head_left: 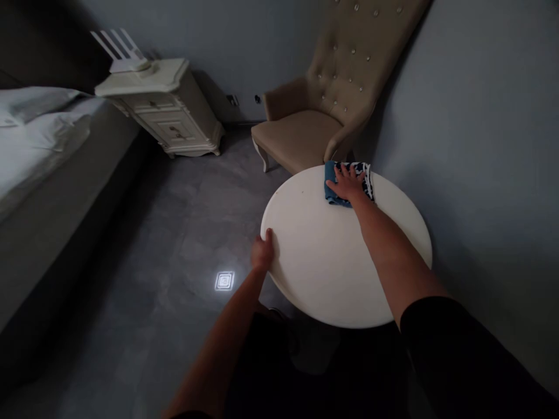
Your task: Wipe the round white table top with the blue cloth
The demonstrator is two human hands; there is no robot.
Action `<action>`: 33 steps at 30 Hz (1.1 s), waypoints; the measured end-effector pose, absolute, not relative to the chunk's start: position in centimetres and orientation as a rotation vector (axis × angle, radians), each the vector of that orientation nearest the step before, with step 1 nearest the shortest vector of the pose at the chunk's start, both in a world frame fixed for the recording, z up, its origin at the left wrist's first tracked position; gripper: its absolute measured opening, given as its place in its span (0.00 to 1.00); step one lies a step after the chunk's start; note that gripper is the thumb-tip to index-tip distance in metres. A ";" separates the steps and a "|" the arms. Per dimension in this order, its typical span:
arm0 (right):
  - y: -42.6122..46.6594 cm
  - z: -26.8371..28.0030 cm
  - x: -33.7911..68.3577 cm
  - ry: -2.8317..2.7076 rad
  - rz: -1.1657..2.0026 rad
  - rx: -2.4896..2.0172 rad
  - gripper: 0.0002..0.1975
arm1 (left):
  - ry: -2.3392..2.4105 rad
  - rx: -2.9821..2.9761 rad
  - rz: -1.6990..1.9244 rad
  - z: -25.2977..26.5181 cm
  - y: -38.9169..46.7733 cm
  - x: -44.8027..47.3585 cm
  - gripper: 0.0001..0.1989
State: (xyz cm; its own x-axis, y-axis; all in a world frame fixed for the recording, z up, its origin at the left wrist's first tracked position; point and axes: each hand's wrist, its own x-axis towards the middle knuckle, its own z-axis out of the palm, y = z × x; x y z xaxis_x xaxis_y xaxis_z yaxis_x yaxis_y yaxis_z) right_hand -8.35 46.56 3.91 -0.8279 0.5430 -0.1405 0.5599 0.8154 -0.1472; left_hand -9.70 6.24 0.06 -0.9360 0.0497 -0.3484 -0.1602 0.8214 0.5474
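A round white table [323, 262] stands in front of me. My left hand [262, 251] grips its left rim, with the thumb on top and the other fingers hidden beneath the edge. Near the far side of the tabletop lies a folded cloth [330, 195], blue on one part and dark with a white pattern on the other. My right hand [348, 184] rests flat on this cloth, fingers spread, pressing it against the surface.
A tan tufted armchair [301, 137] stands just behind the table. Further left is a white nightstand [174, 116] with a white router [126, 58] on it, beside a bed [43, 139]. A grey wall [489, 145] runs along the right. A lit square [225, 281] shows on the floor.
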 end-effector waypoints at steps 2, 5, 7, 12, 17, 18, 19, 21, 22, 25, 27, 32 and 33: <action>45.4 4.2 -6.4 2.916 -0.222 0.858 0.47 | 2.652 -0.084 0.840 0.0 6.3 -9.8 0.37; 42.5 4.2 -1.6 2.939 -0.129 0.807 0.45 | 2.650 -0.085 0.829 -0.1 6.4 -9.8 0.38; 40.0 4.1 2.6 2.956 -0.097 0.805 0.44 | 2.649 -0.081 0.821 -0.1 6.5 -9.8 0.38; 32.8 3.8 14.8 2.978 -0.055 0.815 0.42 | 2.665 -0.057 0.810 0.5 6.7 -9.4 0.38; 26.7 3.2 25.7 2.941 -0.023 0.844 0.43 | 2.672 -0.063 0.818 1.2 6.8 -9.0 0.38; 26.0 3.0 27.3 2.938 -0.004 0.857 0.43 | 2.671 -0.067 0.820 1.2 6.8 -9.0 0.38; 25.5 2.8 28.5 2.937 0.012 0.868 0.43 | 2.670 -0.069 0.825 1.2 6.8 -9.0 0.38; 25.2 2.5 29.9 2.938 0.035 0.882 0.43 | 2.670 -0.063 0.838 1.2 6.7 -9.0 0.38; 25.3 2.5 30.0 2.938 0.040 0.883 0.43 | 2.670 -0.060 0.844 1.2 6.6 -9.0 0.38; 27.2 2.8 28.3 2.920 0.040 0.868 0.43 | 2.663 -0.058 0.849 0.9 6.5 -9.1 0.38; 29.6 3.3 25.4 2.908 0.029 0.857 0.42 | 2.654 -0.063 0.848 0.7 6.5 -9.3 0.39; 38.2 4.3 14.3 2.916 -0.014 0.885 0.42 | 2.641 -0.051 0.853 0.0 6.5 -9.8 0.39; 40.1 4.3 11.8 2.925 -0.027 0.907 0.43 | 2.641 -0.050 0.852 0.0 6.5 -9.9 0.40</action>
